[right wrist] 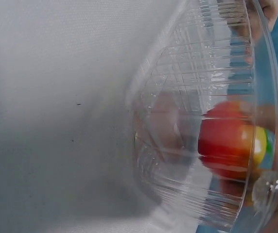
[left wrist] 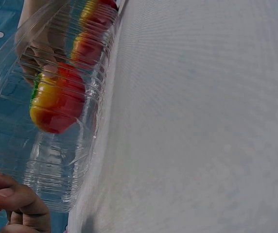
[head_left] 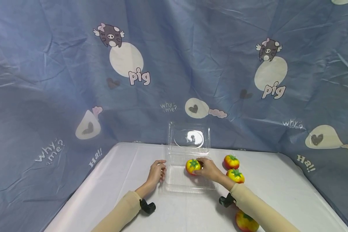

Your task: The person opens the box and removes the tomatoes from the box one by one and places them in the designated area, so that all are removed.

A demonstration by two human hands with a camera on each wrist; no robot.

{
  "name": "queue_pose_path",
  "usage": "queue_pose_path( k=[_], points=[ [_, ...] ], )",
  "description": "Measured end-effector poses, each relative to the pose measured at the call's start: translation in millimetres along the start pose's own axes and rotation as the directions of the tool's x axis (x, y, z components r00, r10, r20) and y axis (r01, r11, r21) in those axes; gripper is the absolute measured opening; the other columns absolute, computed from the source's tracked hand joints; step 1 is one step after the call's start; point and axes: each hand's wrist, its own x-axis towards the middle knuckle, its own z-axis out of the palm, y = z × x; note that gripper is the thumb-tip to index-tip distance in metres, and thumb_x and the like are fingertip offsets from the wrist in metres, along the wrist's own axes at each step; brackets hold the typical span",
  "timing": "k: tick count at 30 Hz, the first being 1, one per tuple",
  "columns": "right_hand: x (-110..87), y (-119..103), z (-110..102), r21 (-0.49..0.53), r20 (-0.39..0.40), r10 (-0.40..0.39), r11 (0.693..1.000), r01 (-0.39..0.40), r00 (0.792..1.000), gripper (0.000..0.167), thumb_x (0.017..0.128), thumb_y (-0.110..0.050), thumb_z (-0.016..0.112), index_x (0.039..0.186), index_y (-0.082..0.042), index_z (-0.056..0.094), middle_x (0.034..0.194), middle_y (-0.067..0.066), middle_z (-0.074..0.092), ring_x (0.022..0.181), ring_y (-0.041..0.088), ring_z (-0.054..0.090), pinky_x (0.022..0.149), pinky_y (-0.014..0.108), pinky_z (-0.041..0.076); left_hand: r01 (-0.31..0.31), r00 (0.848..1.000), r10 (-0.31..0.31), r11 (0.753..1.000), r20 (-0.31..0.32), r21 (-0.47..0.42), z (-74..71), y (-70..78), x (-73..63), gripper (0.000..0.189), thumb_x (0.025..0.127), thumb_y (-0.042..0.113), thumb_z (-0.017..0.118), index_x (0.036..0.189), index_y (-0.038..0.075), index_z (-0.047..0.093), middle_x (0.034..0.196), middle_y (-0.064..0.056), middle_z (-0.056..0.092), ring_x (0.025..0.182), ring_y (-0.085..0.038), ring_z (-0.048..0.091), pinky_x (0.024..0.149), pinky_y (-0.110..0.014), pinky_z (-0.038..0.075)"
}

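A clear plastic clamshell box (head_left: 177,180) lies on the table with its transparent lid (head_left: 188,137) raised at the back. My right hand (head_left: 209,169) reaches in over the box's right side and pinches a red-and-yellow tomato (head_left: 193,166) with a green leafy top. Through the ribbed wall, the right wrist view shows this tomato (right wrist: 231,141) inside the box between thumb and fingers. My left hand (head_left: 156,172) is at the box's left side, fingers loosely bent, holding nothing. In the left wrist view its fingertips (left wrist: 20,196) are right by the box's end.
To the right of the box are more tomatoes, one at the back (head_left: 231,162), another just in front of it (head_left: 235,176), and one near the front (head_left: 246,221), partly covered by the right sleeve. A blue printed curtain (head_left: 191,64) hangs behind the white-covered table (head_left: 127,167).
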Motion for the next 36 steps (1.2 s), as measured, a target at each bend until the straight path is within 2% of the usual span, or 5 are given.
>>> queue_pose_path(
  k=[3, 8, 12, 26, 36],
  points=[
    [0.8, 1, 0, 0.010, 0.002, 0.016, 1.000, -0.016, 1.000, 0.054, 0.071, -0.016, 0.082, 0.117, 0.005, 0.063, 0.110, 0.015, 0.067, 0.096, 0.022, 0.063, 0.089, 0.041, 0.053, 0.004, 1.000, -0.004, 1.000, -0.003, 0.003, -0.6, -5.7, 5.0, 0.036, 0.093, 0.005, 0.040, 0.126, -0.008, 0.046, 0.064, -0.004, 0.047, 0.044, -0.011, 0.043, 0.040, -0.025, 0.037],
    [1.3, 4, 0, 0.026, 0.008, 0.014, 1.000, -0.015, 1.000, 0.055, 0.072, -0.017, 0.082, 0.118, 0.006, 0.062, 0.109, 0.015, 0.067, 0.096, 0.022, 0.063, 0.089, 0.040, 0.053, -0.001, 1.000, 0.001, 1.000, -0.009, 0.007, -2.7, -25.9, 19.9, 0.039, 0.094, 0.008, 0.039, 0.130, -0.008, 0.043, 0.063, -0.002, 0.046, 0.043, -0.011, 0.042, 0.038, -0.024, 0.035],
    [0.1, 4, 0, 0.045, 0.002, 0.013, 0.999, -0.013, 1.000, 0.054, 0.072, -0.017, 0.082, 0.117, 0.006, 0.062, 0.109, 0.015, 0.067, 0.096, 0.023, 0.064, 0.088, 0.041, 0.054, -0.001, 1.000, 0.001, 1.000, -0.011, -0.004, -3.2, -35.1, 24.7, 0.041, 0.093, 0.010, 0.040, 0.131, -0.007, 0.044, 0.063, 0.000, 0.046, 0.041, -0.009, 0.042, 0.037, -0.022, 0.034],
    [-7.2, -1, -6, 0.115, -0.012, 0.011, 0.993, -0.009, 1.000, 0.057, 0.074, -0.014, 0.079, 0.121, 0.009, 0.058, 0.115, 0.021, 0.064, 0.101, 0.031, 0.065, 0.089, 0.042, 0.054, -0.002, 1.000, 0.002, 1.000, -0.014, -0.004, -2.8, -36.9, 23.8, 0.042, 0.091, 0.010, 0.042, 0.129, -0.007, 0.045, 0.062, 0.000, 0.046, 0.040, -0.008, 0.042, 0.037, -0.022, 0.034],
    [-9.5, -4, -19, 0.118, -0.001, 0.099, 0.988, -0.099, 0.995, 0.060, 0.074, -0.019, 0.080, 0.125, 0.003, 0.059, 0.120, 0.019, 0.064, 0.107, 0.031, 0.064, 0.091, 0.041, 0.054, -0.015, 1.000, 0.015, 1.000, -0.017, -0.007, -2.6, -35.0, 24.0, 0.043, 0.091, 0.010, 0.041, 0.130, -0.008, 0.045, 0.061, 0.000, 0.046, 0.040, -0.009, 0.042, 0.036, -0.023, 0.034]
  ],
)
